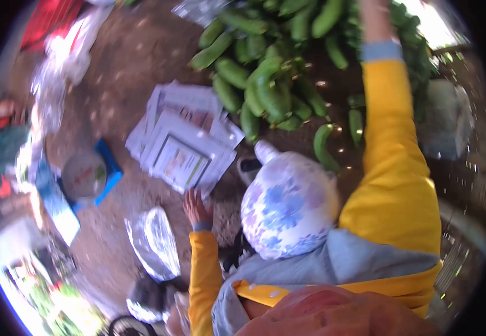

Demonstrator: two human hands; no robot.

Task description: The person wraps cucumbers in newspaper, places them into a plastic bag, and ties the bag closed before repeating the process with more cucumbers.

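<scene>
My left hand (198, 209) is low over the ground with its fingers spread, the fingertips right at the lower edge of a pile of printed paper sheets (181, 140). Nothing shows in its grasp. My right arm, in a yellow sleeve, stretches forward to the top edge, where my right hand (374, 19) is blurred and its fingers are out of the frame. It is beside a large heap of long green cucumbers (268, 89). A curved cucumber (324, 147) lies apart, near my knee in floral cloth (287, 201).
Clear plastic packaging (154, 243) lies on the brown ground left of my left hand. Further left stands a round bowl (84, 175) next to a blue object (108, 171). A red crate (48, 21) is at the upper left. A pale, bulky plastic bundle (447, 119) sits at the right.
</scene>
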